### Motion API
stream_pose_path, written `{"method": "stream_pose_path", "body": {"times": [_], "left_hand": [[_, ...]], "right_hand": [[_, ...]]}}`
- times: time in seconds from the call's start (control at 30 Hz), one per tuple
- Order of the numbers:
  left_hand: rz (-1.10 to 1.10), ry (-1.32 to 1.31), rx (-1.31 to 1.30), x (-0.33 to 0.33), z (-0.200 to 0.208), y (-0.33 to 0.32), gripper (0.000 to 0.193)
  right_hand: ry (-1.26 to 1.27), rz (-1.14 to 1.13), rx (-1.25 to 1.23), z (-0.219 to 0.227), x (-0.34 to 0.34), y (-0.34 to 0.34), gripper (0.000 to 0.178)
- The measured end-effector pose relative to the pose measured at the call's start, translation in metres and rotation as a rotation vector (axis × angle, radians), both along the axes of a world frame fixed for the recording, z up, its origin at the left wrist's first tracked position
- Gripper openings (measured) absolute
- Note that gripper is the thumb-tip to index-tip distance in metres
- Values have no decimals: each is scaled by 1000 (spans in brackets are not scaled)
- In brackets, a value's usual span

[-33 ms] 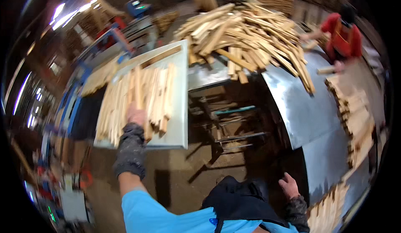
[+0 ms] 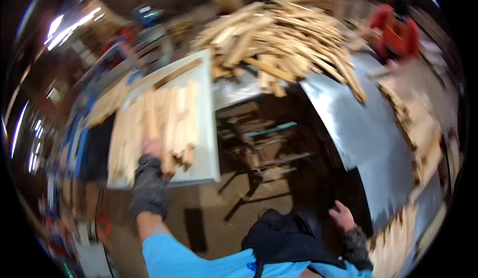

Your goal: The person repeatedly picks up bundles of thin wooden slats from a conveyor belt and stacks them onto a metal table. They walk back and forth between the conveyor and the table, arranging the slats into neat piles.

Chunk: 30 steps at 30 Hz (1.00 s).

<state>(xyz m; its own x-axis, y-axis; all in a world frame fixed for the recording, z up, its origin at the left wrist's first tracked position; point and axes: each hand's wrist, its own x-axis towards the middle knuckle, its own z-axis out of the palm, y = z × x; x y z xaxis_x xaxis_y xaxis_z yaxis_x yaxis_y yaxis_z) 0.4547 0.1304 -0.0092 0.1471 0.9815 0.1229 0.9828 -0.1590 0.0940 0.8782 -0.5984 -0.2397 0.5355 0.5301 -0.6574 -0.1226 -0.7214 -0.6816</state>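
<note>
My left hand [image 2: 152, 147], in a dark sleeve cover, reaches out onto a row of pale wooden strips [image 2: 180, 113] on a light board-like tabletop [image 2: 209, 128]. It touches the near part of the strips, but motion blur hides whether its fingers grip one. A separate, darker strip [image 2: 178, 72] lies across the far end of this top. My right hand [image 2: 343, 215] hangs low beside the metal-covered table [image 2: 381, 188]. Its fingers are apart and nothing is in them.
A large loose heap of wooden strips [image 2: 279, 39] lies ahead. On the right table stand rows of strips [image 2: 416, 123] and a nearer stack [image 2: 393, 240]. A co-worker in red [image 2: 398, 34] handles wood at the far right. A metal frame [image 2: 269, 153] stands between the tables.
The whole view has shifted slightly, with the tables and heap now further left. My left hand stays on the strips, a little nearer to me. My right hand's fingers look more spread.
</note>
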Motion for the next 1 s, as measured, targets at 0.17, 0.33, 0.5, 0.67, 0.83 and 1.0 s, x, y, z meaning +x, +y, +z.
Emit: {"method": "stream_pose_path", "body": {"times": [0.17,0.33,0.5,0.67,0.83,1.0], "left_hand": [[-200,87,-17,-56,-36,116,45],[-251,143,-39,-5,-63,135,47],[-255,160,0,14,-44,127,51],[-290,129,34,36,-47,115,54],[-410,-26,137,63,-32,80,57],[-913,-390,34,176,-26,-14,61]], "right_hand": [[-122,164,1,55,-69,64,82],[-135,-10,-26,47,-106,66,79],[-141,25,8,39,-122,92,79],[-137,15,-13,36,-131,87,78],[-116,-72,8,4,-117,53,77],[-155,-135,24,-4,-56,12,78]]}}
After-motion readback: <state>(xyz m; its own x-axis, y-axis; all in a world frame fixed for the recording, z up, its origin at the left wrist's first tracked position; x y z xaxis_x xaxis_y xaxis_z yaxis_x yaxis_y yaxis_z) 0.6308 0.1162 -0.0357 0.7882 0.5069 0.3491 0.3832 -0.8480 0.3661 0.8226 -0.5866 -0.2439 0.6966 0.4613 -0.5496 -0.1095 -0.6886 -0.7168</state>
